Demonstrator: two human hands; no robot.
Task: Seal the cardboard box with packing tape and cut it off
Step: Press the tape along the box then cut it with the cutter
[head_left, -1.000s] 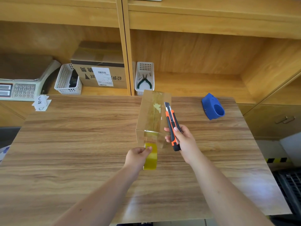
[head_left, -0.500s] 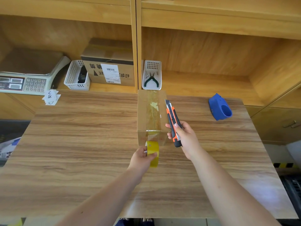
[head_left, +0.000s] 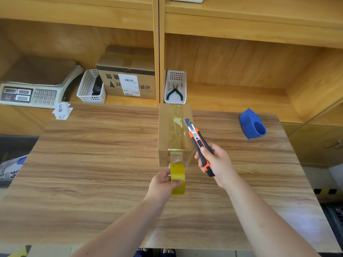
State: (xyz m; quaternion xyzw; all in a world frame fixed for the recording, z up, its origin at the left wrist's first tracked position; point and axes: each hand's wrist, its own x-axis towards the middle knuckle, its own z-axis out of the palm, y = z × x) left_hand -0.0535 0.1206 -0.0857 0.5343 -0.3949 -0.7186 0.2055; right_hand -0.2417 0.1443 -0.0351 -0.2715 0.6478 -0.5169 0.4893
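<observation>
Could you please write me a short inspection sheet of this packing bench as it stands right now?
Surface: wooden table, bare around the job.
Job's things: cardboard box taped along its top; tape uncut, running down to the tape roll.
Clutter: blue dispenser; paper notes.
Hands: left hand holds the roll; right hand holds the utility knife, blade out.
Cables: nothing seen.
Surroundings: shelf with scale, baskets, pliers.

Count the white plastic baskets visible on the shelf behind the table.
2. One white basket sits left of the shelf divider, between the scale and a labelled carton; the other, right of the divider, holds pliers. More may be hidden.
</observation>
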